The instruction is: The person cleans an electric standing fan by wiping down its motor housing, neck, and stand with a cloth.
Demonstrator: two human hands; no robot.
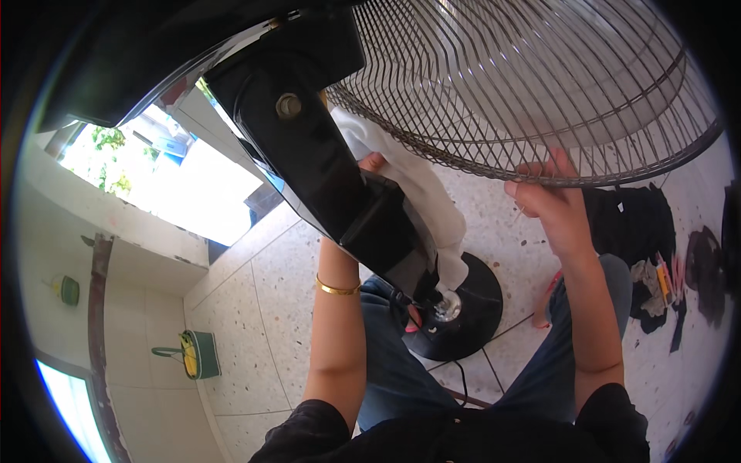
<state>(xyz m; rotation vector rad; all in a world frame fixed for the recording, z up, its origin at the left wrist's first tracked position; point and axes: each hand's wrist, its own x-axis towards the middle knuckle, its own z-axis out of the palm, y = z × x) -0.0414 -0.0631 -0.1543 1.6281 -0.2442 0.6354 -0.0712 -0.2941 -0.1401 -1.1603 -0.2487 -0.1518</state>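
A standing fan fills the upper view, its wire guard (521, 92) tilted at the top right. My right hand (550, 208) grips the guard's lower rim, with fingertips showing behind the wires. The fan's glossy black upright housing (312, 144) slants down the middle and hides most of my left hand (373, 162). Only a digit of that hand shows, against a white cloth (428, 197); its grip is hidden. The cloth hangs beside the housing towards the round black base (480, 312). A gold bangle (338, 289) circles my left wrist.
Dark fabric (631, 226) and several small items, among them a crumpled grey cloth (647, 283), lie on the speckled tile floor at right. Near the left wall stands a green basket (205, 354) with yellow contents. A black cord (464, 382) runs from the base between my legs.
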